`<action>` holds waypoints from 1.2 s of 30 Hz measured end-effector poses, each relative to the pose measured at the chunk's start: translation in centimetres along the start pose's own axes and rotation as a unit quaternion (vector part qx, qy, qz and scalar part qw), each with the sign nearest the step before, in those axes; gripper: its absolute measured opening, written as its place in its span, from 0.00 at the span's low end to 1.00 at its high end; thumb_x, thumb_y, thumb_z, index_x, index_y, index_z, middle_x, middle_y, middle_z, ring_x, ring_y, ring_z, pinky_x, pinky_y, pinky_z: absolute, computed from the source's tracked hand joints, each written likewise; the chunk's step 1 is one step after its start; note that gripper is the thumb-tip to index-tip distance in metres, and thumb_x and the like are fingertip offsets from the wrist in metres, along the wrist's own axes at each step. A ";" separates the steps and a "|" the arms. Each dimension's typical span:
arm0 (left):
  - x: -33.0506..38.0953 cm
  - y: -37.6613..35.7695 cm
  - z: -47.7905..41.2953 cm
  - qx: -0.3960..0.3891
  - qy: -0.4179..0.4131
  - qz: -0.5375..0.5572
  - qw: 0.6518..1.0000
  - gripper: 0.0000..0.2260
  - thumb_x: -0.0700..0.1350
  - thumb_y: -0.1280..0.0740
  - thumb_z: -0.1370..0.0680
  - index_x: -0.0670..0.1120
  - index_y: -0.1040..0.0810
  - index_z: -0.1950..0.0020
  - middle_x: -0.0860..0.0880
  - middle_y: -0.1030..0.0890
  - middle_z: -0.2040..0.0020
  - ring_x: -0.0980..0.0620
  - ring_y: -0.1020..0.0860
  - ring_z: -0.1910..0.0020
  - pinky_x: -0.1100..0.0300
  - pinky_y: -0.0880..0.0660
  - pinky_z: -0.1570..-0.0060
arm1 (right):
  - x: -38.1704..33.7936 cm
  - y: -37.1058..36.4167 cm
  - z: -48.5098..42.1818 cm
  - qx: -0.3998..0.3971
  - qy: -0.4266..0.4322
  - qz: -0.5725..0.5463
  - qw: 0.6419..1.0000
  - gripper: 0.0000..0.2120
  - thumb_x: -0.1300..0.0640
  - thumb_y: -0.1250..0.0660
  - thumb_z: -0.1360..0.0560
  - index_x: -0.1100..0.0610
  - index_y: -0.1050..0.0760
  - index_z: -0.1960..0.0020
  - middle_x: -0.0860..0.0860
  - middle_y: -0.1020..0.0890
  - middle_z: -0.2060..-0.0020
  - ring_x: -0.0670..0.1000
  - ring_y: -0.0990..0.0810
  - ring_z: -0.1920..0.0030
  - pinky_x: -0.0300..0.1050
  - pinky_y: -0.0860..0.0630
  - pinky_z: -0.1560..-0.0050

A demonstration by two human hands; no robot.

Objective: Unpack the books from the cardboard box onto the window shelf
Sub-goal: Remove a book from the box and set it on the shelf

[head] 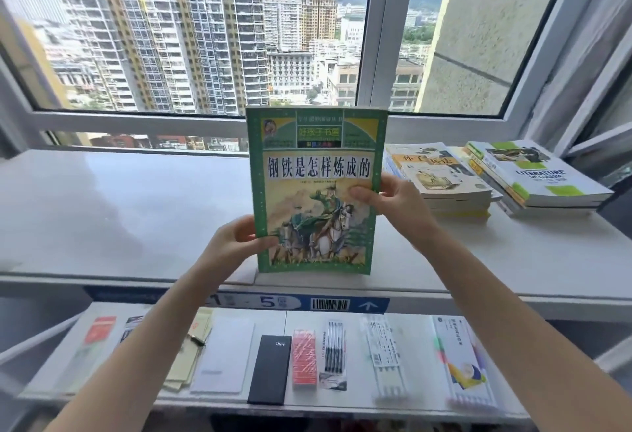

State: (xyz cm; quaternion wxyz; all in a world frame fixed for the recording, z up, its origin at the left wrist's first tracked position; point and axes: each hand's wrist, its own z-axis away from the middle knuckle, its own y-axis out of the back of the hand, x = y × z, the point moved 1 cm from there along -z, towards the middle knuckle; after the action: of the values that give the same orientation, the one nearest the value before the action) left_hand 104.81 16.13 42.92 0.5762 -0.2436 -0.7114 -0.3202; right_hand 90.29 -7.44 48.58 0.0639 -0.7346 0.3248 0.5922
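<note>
The window shelf (119,212) is bare on its left side. The left hand (236,241) is closed on the lower left edge of the green book (314,188), thumb on the cover. The book stands tall, its long side going up and down, cover facing the person, its bottom edge right at the front of the shelf. The right hand (393,199) is closed on the book's right edge, higher up. Further right lie two stacks of books (441,175) flat on the shelf. The right hand is nearer them, so the book would likely go that way and tip flat.
</note>
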 end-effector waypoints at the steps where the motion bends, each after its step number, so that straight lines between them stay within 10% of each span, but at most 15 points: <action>1: 0.4 0.8 0.0 -0.003 0.007 0.008 1.000 0.17 0.43 0.26 0.30 0.44 0.20 0.42 0.49 0.15 0.49 0.53 0.17 0.52 0.65 0.22 0.58 | -0.6 -0.4 -0.6 -0.004 -0.001 0.000 1.000 0.08 0.50 0.26 0.31 0.49 0.20 0.53 0.46 0.14 0.59 0.47 0.16 0.59 0.40 0.22 0.62; 5: 2.5 5.6 -1.0 0.011 0.046 0.006 0.999 0.24 0.59 0.28 0.39 0.51 0.19 0.47 0.53 0.14 0.54 0.54 0.16 0.56 0.66 0.23 0.61 | -3.5 -3.5 -4.4 -0.016 -0.012 0.014 1.000 0.13 0.45 0.27 0.31 0.54 0.20 0.55 0.46 0.14 0.64 0.45 0.15 0.65 0.36 0.22 0.68; 15: 2.6 20.2 -7.5 0.017 0.189 0.057 0.980 0.24 0.50 0.31 0.30 0.37 0.23 0.38 0.38 0.19 0.44 0.44 0.20 0.54 0.54 0.25 0.50 | -5.6 -16.1 -16.8 -0.043 -0.205 0.022 0.978 0.15 0.47 0.29 0.29 0.60 0.26 0.60 0.47 0.18 0.78 0.45 0.18 0.76 0.34 0.25 0.77; 22: -1.9 22.6 -11.6 -0.048 0.292 0.091 0.951 0.10 0.47 0.32 0.25 0.41 0.21 0.52 0.49 0.15 0.65 0.54 0.18 0.72 0.66 0.23 0.75 | -1.5 -21.0 -19.5 -0.002 -0.311 0.004 0.950 0.13 0.52 0.31 0.26 0.61 0.28 0.59 0.50 0.20 0.75 0.46 0.21 0.79 0.34 0.27 0.79; 36: -5.1 20.7 -15.3 -0.120 0.300 -0.095 0.942 0.18 0.56 0.30 0.27 0.40 0.22 0.57 0.51 0.21 0.78 0.54 0.22 0.79 0.65 0.25 0.78 | 3.4 -20.8 -18.8 0.046 -0.391 0.052 0.918 0.14 0.48 0.29 0.28 0.59 0.25 0.57 0.58 0.17 0.51 0.57 0.18 0.50 0.53 0.23 0.42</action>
State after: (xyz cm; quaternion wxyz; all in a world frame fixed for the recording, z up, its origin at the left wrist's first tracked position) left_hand 130.89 18.95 43.60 0.6963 -0.1351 -0.4818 -0.5146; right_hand 117.64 -1.59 44.87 0.1888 -0.4225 0.3388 0.8192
